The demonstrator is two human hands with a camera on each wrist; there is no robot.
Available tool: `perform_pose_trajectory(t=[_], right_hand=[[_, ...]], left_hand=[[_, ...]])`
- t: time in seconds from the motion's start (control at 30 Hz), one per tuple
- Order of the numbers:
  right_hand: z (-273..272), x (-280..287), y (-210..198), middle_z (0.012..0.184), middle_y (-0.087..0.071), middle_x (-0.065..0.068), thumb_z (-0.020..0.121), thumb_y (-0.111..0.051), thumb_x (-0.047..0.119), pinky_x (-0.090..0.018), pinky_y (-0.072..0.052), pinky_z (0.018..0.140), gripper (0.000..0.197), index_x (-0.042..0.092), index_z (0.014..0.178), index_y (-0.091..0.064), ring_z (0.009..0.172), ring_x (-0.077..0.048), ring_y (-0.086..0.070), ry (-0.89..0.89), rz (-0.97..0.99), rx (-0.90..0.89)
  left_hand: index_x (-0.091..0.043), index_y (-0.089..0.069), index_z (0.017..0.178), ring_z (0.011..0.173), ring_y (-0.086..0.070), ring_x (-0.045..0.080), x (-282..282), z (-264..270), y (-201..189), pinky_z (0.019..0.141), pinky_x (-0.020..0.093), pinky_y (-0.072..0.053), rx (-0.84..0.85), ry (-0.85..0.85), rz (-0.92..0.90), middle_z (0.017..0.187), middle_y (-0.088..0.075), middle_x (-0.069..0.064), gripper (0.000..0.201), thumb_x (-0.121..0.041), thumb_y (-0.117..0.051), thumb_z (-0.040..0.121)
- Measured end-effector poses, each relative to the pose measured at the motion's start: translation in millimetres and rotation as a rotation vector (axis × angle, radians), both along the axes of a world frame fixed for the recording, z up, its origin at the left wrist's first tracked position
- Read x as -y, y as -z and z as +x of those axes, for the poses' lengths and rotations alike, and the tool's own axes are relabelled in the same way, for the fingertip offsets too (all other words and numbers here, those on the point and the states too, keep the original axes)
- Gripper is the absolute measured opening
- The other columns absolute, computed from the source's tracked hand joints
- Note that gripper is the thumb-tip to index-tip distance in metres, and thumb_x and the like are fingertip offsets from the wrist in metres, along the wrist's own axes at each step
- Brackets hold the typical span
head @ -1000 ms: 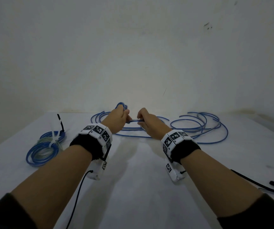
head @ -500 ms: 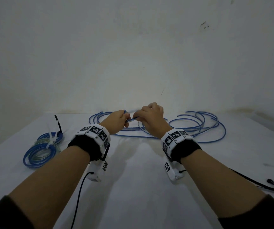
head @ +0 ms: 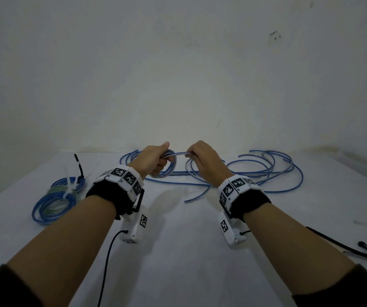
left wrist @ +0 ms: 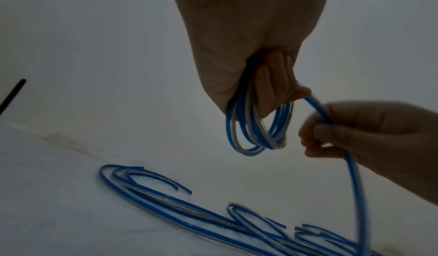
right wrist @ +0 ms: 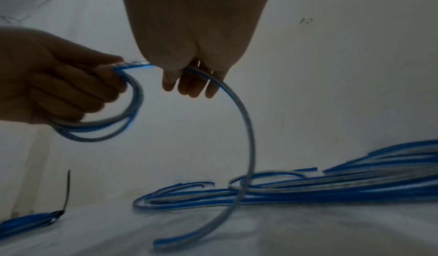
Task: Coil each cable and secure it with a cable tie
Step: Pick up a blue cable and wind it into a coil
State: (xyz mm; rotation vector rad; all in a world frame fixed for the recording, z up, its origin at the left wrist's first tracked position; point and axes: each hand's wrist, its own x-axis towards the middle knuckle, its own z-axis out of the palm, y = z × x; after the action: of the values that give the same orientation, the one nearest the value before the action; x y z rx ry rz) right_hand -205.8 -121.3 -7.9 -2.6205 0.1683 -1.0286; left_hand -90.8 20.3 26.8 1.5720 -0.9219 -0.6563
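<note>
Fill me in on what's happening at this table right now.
A person is coiling a blue cable. The left hand grips a small coil of finished loops, while the right hand pinches the next stretch of cable to feed it in. More loose cable lies on the white table. A tied bundle, fastened with a white cable tie, lies to the left.

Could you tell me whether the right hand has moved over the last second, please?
Yes. The right hand has risen and pulled rightward, away from the left hand, judged against the loose cables lying on the table behind it.
</note>
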Motion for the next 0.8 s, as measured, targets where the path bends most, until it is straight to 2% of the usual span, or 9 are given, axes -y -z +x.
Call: perform_pose_trajectory(t=[0.07, 0.13, 0.2, 0.3, 0.43, 0.53, 0.63, 0.73, 0.8], right_hand=[[-5, 11, 8, 0.088, -0.059, -0.015, 0.091, -0.049, 0.019, -0.035, -0.039, 0.073, 0.025, 0.003, 0.088, -0.068, 0.082, -0.035, -0.052, 0.141, -0.114, 0.013], [-11, 17, 12, 0.091, -0.059, -0.013, 0.092, -0.051, 0.026, -0.039, -0.042, 0.069, 0.027, 0.006, 0.092, -0.069, 0.084, -0.034, -0.052, 0.248, -0.141, -0.015], [-17, 18, 12, 0.092, -0.058, -0.012, 0.096, -0.049, 0.028, -0.039, -0.043, 0.071, 0.027, 0.006, 0.098, -0.064, 0.085, -0.031, -0.054, 0.235, -0.035, -0.079], [-22, 18, 9, 0.079, -0.057, -0.009, 0.094, -0.054, 0.03, -0.04, -0.043, 0.068, 0.024, 0.005, 0.097, -0.055, 0.075, -0.026, -0.054, 0.238, 0.133, -0.088], [-21, 16, 10, 0.077, -0.06, -0.012, 0.09, -0.059, 0.013, -0.045, -0.052, 0.073, 0.019, 0.006, 0.103, -0.046, 0.074, -0.027, -0.06, 0.175, 0.326, 0.002], [-18, 15, 8, 0.081, -0.059, -0.012, 0.089, -0.059, 0.007, -0.04, -0.051, 0.07, 0.027, 0.01, 0.105, -0.037, 0.066, -0.022, -0.055, 0.165, 0.424, 0.09], [-17, 15, 7, 0.082, -0.054, -0.008, 0.088, -0.06, 0.007, -0.034, -0.048, 0.064, 0.021, 0.011, 0.096, -0.041, 0.064, -0.021, -0.051, 0.16, 0.448, 0.139], [-19, 15, 8, 0.079, -0.059, -0.015, 0.089, -0.058, 0.006, -0.036, -0.049, 0.063, 0.017, 0.014, 0.097, -0.045, 0.061, -0.021, -0.053, 0.134, 0.475, 0.123], [-19, 13, 9, 0.076, -0.059, -0.015, 0.09, -0.053, 0.004, -0.034, -0.048, 0.058, 0.015, 0.015, 0.095, -0.045, 0.055, -0.014, -0.052, 0.087, 0.472, 0.114]], left_hand=[[-0.007, -0.054, 0.064, 0.032, -0.02, 0.004, -2, 2, -3, 0.036, 0.012, -0.017, -0.038, 0.0, -0.003, 0.038, -0.026, -0.01, 0.049, -0.03, -0.032, 0.101], [-0.006, -0.052, 0.064, 0.032, -0.02, 0.005, -4, 4, -4, 0.037, 0.013, -0.016, -0.06, 0.0, 0.001, 0.039, -0.025, -0.01, 0.045, -0.023, -0.031, 0.1], [-0.007, -0.048, 0.064, 0.033, -0.019, 0.006, -5, 7, -4, 0.037, 0.013, -0.017, -0.108, 0.007, -0.021, 0.04, -0.024, -0.009, 0.041, -0.02, -0.029, 0.098], [-0.011, -0.042, 0.067, 0.032, -0.02, 0.006, -3, 11, -4, 0.037, 0.012, -0.018, -0.237, 0.001, -0.109, 0.04, -0.025, -0.01, 0.038, -0.021, -0.027, 0.101], [-0.012, -0.043, 0.072, 0.036, -0.038, 0.009, -2, 14, -4, 0.042, 0.014, -0.032, -0.404, 0.005, -0.251, 0.044, -0.041, -0.006, 0.037, -0.024, -0.026, 0.103], [-0.011, -0.045, 0.076, 0.039, -0.039, 0.009, -4, 11, -4, 0.044, 0.015, -0.036, -0.435, 0.087, -0.261, 0.046, -0.043, -0.005, 0.035, -0.025, -0.026, 0.103], [-0.01, -0.049, 0.08, 0.038, -0.032, 0.005, -6, 9, -5, 0.042, 0.016, -0.034, -0.428, 0.149, -0.245, 0.047, -0.035, -0.008, 0.037, -0.027, -0.026, 0.103], [-0.011, -0.049, 0.077, 0.035, -0.027, 0.004, -6, 13, -7, 0.039, 0.016, -0.029, -0.482, 0.151, -0.279, 0.045, -0.032, -0.009, 0.039, -0.029, -0.025, 0.102], [-0.01, -0.046, 0.074, 0.034, -0.026, 0.004, -5, 14, -9, 0.039, 0.015, -0.027, -0.527, 0.128, -0.316, 0.043, -0.03, -0.008, 0.039, -0.028, -0.025, 0.101]])
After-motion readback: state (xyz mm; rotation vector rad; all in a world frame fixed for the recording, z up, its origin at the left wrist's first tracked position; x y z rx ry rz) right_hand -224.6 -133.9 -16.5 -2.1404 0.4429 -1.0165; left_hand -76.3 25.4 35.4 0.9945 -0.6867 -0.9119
